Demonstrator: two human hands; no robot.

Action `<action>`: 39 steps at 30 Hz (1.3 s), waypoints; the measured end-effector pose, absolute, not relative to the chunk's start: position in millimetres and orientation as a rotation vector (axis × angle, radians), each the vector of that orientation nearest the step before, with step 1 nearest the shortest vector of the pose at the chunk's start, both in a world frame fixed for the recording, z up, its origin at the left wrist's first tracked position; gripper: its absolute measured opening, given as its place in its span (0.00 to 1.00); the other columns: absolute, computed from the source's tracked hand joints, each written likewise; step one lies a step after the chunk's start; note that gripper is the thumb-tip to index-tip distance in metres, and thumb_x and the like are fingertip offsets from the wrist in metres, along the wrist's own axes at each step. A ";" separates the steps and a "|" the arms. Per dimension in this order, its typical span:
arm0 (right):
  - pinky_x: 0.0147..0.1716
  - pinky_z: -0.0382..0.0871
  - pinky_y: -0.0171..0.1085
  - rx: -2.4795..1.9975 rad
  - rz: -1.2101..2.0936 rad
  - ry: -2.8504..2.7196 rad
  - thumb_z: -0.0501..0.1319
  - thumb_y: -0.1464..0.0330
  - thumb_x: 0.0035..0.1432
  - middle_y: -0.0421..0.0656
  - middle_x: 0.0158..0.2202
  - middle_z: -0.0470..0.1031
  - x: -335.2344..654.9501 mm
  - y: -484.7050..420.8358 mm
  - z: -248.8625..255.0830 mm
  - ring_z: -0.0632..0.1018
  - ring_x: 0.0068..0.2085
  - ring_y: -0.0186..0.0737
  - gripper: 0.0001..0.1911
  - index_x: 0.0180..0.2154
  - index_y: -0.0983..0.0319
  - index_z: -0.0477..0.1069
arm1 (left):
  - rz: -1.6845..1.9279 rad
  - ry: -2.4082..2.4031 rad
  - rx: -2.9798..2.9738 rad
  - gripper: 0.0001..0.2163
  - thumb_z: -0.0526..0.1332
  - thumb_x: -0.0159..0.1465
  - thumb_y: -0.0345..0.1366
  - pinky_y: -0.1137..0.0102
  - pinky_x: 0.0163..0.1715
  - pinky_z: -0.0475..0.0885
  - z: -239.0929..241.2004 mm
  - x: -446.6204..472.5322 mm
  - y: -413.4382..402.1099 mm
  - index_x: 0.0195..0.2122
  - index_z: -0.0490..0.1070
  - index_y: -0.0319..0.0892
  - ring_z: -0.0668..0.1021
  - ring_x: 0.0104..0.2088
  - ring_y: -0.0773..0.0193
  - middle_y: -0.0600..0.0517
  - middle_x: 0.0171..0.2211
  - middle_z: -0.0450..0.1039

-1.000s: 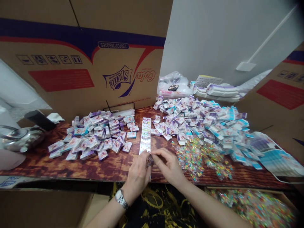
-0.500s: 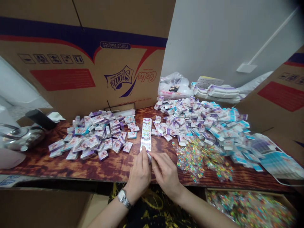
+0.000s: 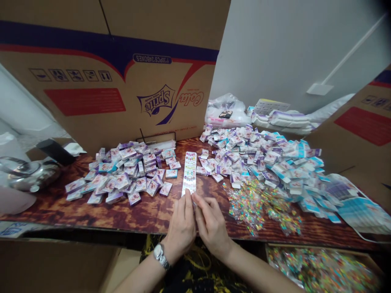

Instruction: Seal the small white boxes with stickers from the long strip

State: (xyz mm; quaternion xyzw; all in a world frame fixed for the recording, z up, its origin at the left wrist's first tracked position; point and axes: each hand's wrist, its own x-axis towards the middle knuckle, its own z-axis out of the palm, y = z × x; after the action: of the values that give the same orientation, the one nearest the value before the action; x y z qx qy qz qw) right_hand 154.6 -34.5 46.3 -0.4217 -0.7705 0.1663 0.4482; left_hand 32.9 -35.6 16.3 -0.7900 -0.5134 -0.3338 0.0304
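Note:
My left hand (image 3: 181,224), with a watch on its wrist, and my right hand (image 3: 213,226) meet at the table's front edge. Their fingertips are closed together around a small purple-edged box, now almost wholly hidden by the fingers. Just beyond the fingertips lies a long white strip of colourful round stickers (image 3: 190,169), its near end by my left fingers. To the left is a heap of closed small printed boxes (image 3: 122,179). Open-ended small boxes (image 3: 262,154) are piled on the right, with small clear packets of colourful pieces (image 3: 247,203) in front of them.
A large cardboard carton (image 3: 106,81) stands behind the left heap, and another carton (image 3: 366,134) at the right. A metal kettle (image 3: 33,177) sits far left. Flat printed cartons (image 3: 363,207) lie at right. Below the table, an open box holds more colourful packets (image 3: 320,268).
My right fingers have come closer to the left fingertips, covering the small box more. The whole view has shifted slightly; the heaps look the same.

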 end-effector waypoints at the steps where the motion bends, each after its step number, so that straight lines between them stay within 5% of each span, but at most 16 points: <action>1: 0.45 0.71 0.45 -1.032 0.392 -1.912 0.49 0.74 0.62 0.49 0.48 0.69 152.9 -35.4 45.3 0.71 0.46 0.44 0.25 0.61 0.57 0.53 | -1.036 -1.580 -2.431 0.31 0.47 0.64 0.25 0.56 0.44 0.69 16.2 33.8 -36.3 0.64 0.28 0.30 0.69 0.47 0.50 0.31 0.49 0.62; 7: 0.54 0.64 0.45 -1.019 0.786 -1.960 0.49 0.71 0.64 0.48 0.57 0.64 152.8 -25.1 36.9 0.67 0.56 0.43 0.25 0.62 0.57 0.50 | -0.978 -1.632 -2.417 0.30 0.46 0.65 0.28 0.59 0.45 0.69 15.0 19.9 -29.7 0.64 0.29 0.31 0.67 0.50 0.51 0.32 0.52 0.60; 12: 0.48 0.69 0.45 -1.081 0.819 -1.955 0.51 0.66 0.63 0.49 0.55 0.65 164.7 26.3 24.5 0.72 0.50 0.43 0.25 0.61 0.58 0.51 | -0.761 -1.861 -2.091 0.26 0.49 0.66 0.36 0.63 0.35 0.71 56.7 -58.9 34.5 0.62 0.47 0.29 0.72 0.38 0.53 0.38 0.38 0.69; 14: 0.50 0.67 0.45 -1.111 0.690 -2.010 0.50 0.66 0.63 0.49 0.54 0.67 169.7 54.7 18.8 0.71 0.51 0.43 0.23 0.59 0.60 0.55 | -0.704 -1.939 -1.886 0.27 0.51 0.65 0.39 0.56 0.41 0.69 83.7 -91.7 65.8 0.61 0.50 0.27 0.70 0.45 0.46 0.33 0.43 0.68; 17: 0.55 0.60 0.45 -1.168 0.459 -2.265 0.48 0.66 0.64 0.51 0.56 0.65 176.9 93.5 10.2 0.66 0.57 0.44 0.23 0.58 0.64 0.57 | -0.773 -1.839 -1.794 0.33 0.55 0.62 0.43 0.47 0.53 0.56 107.5 -106.3 90.9 0.62 0.47 0.29 0.55 0.59 0.37 0.29 0.60 0.50; 19: 0.58 0.55 0.46 -1.208 0.346 -2.485 0.50 0.63 0.63 0.53 0.60 0.59 179.5 111.3 3.5 0.59 0.61 0.47 0.26 0.60 0.67 0.55 | -0.809 -1.712 -1.987 0.31 0.55 0.62 0.42 0.49 0.56 0.54 101.1 -89.7 83.9 0.62 0.47 0.30 0.54 0.61 0.41 0.32 0.61 0.49; 22: 0.60 0.49 0.49 -1.216 0.327 -2.670 0.55 0.58 0.59 0.53 0.63 0.52 178.8 122.1 -8.9 0.52 0.64 0.51 0.34 0.61 0.67 0.52 | -0.664 -1.508 -2.531 0.21 0.51 0.65 0.37 0.56 0.55 0.60 59.7 -45.5 46.8 0.58 0.58 0.35 0.65 0.56 0.51 0.40 0.53 0.66; 25: 0.60 0.45 0.52 -1.208 0.352 -2.737 0.55 0.55 0.58 0.52 0.63 0.52 176.4 119.5 -21.0 0.52 0.64 0.51 0.35 0.62 0.65 0.52 | -0.458 -1.502 -2.819 0.19 0.52 0.65 0.40 0.53 0.54 0.61 10.2 -8.6 8.0 0.55 0.62 0.40 0.66 0.56 0.51 0.43 0.54 0.67; 34: 0.56 0.51 0.53 -1.222 0.236 -2.678 0.52 0.59 0.63 0.45 0.56 0.67 170.1 102.2 -20.9 0.62 0.59 0.49 0.19 0.53 0.56 0.66 | -0.460 -1.676 -2.929 0.21 0.52 0.64 0.38 0.48 0.55 0.57 -14.5 3.7 -11.5 0.57 0.61 0.37 0.61 0.59 0.45 0.39 0.59 0.60; 39: 0.53 0.57 0.48 -1.124 0.174 -2.563 0.52 0.65 0.64 0.42 0.50 0.73 174.9 95.2 0.0 0.71 0.51 0.43 0.14 0.48 0.54 0.71 | -1.048 -2.004 -3.008 0.18 0.52 0.64 0.43 0.56 0.52 0.63 9.8 6.4 -18.7 0.51 0.68 0.39 0.70 0.52 0.49 0.40 0.50 0.69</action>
State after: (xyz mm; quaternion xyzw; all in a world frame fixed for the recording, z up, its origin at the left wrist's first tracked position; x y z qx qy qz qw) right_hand 174.9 95.2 0.0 -0.3951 -0.9011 0.0610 0.1680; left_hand 6.4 -18.7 9.8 -0.7609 -0.5071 -0.2651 -0.3059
